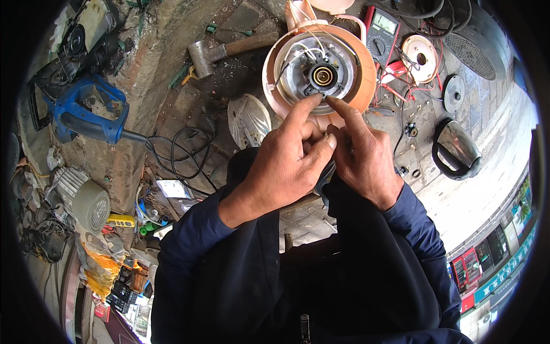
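An upturned pinkish-orange electric kettle [367, 71] lies in front of me. Its bottom is uncovered, showing a round metal base, white wires and a black control with a brass-coloured ring [323, 76] in the middle. My left hand [286, 157] reaches to the base's near edge, index finger and thumb stretched out, the other fingers bent. From the other side my right hand [366, 157] puts its index fingertip beside the left one. Its remaining fingers are curled in against my left thumb; anything between them is hidden.
A hammer [201, 59] lies left of the kettle, near a round whitish plate [248, 120]. To the right are a red multimeter [381, 35], a pinkish round cover [420, 59] and a black-handled kettle [458, 148]. A blue power tool [91, 112] and grey motor [86, 200] lie far left.
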Motion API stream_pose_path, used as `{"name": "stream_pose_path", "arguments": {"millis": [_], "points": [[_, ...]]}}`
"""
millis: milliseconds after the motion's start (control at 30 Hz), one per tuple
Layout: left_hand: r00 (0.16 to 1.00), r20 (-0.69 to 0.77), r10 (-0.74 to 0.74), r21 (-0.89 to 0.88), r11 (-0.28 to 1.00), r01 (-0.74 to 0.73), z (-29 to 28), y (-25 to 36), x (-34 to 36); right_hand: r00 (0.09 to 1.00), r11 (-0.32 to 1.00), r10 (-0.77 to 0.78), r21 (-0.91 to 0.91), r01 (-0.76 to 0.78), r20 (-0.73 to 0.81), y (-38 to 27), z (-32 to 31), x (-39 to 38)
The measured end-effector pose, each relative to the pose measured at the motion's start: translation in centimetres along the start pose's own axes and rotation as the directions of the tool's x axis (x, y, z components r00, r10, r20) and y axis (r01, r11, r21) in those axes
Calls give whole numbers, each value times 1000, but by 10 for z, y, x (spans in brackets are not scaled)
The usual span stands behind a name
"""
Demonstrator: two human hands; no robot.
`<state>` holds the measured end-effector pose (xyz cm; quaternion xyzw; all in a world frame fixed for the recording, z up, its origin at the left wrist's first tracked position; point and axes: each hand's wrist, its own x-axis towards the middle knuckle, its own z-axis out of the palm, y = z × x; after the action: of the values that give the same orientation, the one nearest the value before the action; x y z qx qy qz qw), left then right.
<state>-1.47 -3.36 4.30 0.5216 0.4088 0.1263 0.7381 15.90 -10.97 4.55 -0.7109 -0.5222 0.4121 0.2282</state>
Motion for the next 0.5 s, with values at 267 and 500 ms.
{"name": "stream_pose_path", "arguments": {"millis": [267,500], "points": [[1000,-11,24,-62,998,-25,3,-6,3,999,998,-52,-43,52,10,4,1,1],[1000,-5,11,-42,999,-11,2,-4,-1,1000,1000,-23,2,23,3,1,0,1]]}}
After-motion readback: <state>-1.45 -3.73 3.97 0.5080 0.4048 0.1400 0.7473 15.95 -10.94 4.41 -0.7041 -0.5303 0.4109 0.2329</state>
